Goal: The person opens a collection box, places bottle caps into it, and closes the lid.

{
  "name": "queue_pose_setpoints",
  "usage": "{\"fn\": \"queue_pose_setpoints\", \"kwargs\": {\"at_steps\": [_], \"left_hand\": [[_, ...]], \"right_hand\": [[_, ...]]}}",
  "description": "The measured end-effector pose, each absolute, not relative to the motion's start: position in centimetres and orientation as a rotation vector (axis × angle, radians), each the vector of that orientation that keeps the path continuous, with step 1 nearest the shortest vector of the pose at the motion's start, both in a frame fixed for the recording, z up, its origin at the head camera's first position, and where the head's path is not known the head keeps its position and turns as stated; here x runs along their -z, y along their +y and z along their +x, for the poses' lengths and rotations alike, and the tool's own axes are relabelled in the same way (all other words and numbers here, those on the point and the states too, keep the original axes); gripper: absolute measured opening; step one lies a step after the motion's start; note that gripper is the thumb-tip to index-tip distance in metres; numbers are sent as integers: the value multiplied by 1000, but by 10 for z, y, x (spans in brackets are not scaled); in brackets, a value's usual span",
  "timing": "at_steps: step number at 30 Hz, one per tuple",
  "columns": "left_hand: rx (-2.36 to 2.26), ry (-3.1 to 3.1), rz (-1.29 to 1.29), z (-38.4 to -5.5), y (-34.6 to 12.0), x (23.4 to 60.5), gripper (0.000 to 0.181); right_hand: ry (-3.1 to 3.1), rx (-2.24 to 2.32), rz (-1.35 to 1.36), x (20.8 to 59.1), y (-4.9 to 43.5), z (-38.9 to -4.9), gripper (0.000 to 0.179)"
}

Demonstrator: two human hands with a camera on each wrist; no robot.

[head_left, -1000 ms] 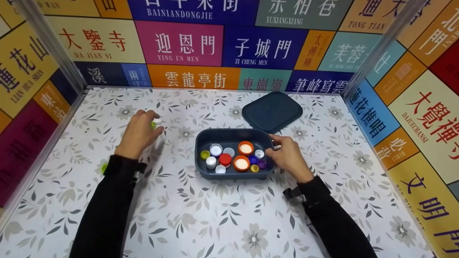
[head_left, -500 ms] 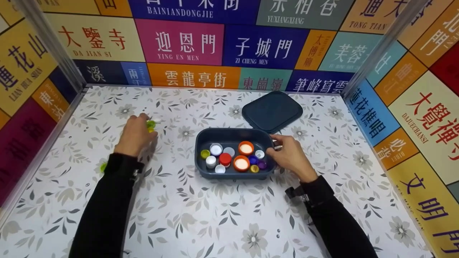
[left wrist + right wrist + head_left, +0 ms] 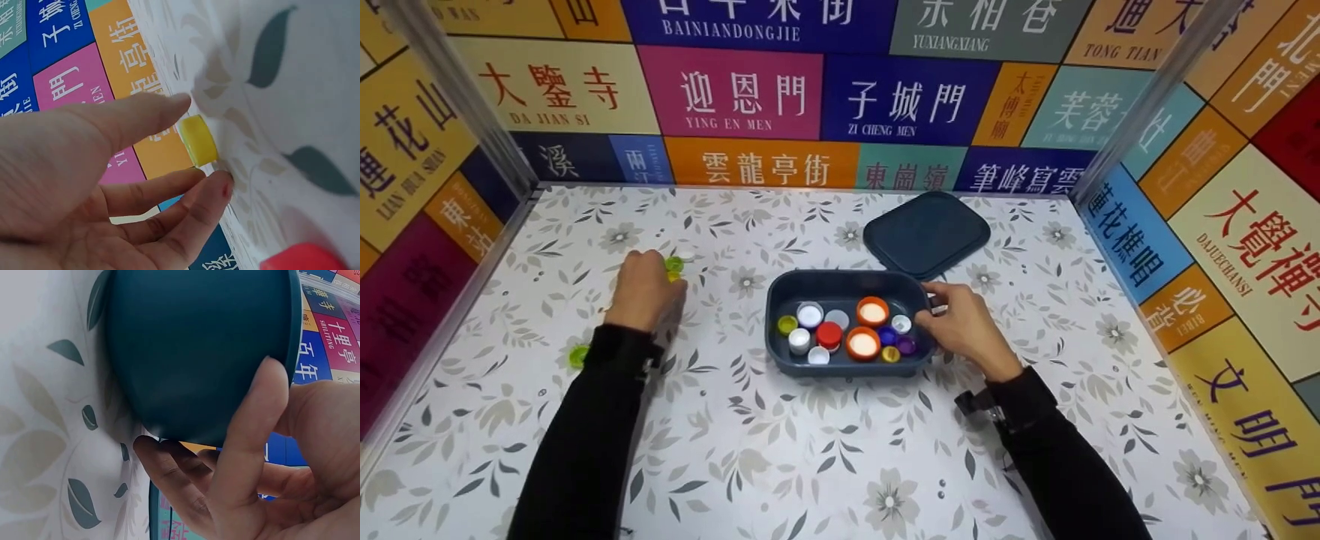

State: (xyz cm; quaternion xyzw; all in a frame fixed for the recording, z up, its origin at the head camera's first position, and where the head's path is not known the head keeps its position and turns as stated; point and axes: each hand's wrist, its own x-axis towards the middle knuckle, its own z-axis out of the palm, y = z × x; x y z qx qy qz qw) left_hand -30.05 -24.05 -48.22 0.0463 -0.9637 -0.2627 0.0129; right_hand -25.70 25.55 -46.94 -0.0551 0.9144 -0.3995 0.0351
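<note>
My left hand (image 3: 641,292) is low over the table at the left, thumb and fingertips on either side of a yellow bottle cap (image 3: 198,140), with a gap showing around it. Beyond the fingers lie a green cap (image 3: 674,264) and a whitish one. My right hand (image 3: 964,326) grips the right end of a dark blue-grey food container (image 3: 851,369); in the right wrist view the thumb presses its wall (image 3: 185,354). Inside the container are several caps, among them a red cap (image 3: 829,335), an orange-rimmed cap (image 3: 863,344) and a purple cap (image 3: 906,344).
The container's dark lid (image 3: 928,234) lies flat behind it at the right. Another green cap (image 3: 578,355) sits beside the left cuff. A red object (image 3: 306,259) shows at the bottom edge of the left wrist view. Printed panels (image 3: 735,90) wall the table's back and sides.
My left hand has moved down and slightly left, coming from above the green and whitish caps to the yellow one. The right hand and the container have stayed put.
</note>
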Motion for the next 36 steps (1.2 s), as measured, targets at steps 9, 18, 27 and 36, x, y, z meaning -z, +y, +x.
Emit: {"fn": "queue_pose_setpoints", "kwargs": {"at_steps": [9,18,27,36], "left_hand": [[801,-2991,154,-297,-239,482,12],[790,-2919,82,-295,-241,481,35],[820,-2804,-25,-289,-225,462,22],[791,-2726,-205,-277,-193,452,30]], "right_hand": [[2824,1245,-215,472,256,-257,64],[2807,1286,-235,471,256,-255,64],[2820,1271,-224,471,257,-256,63],[2834,1251,-212,471,258,-257,63]]}}
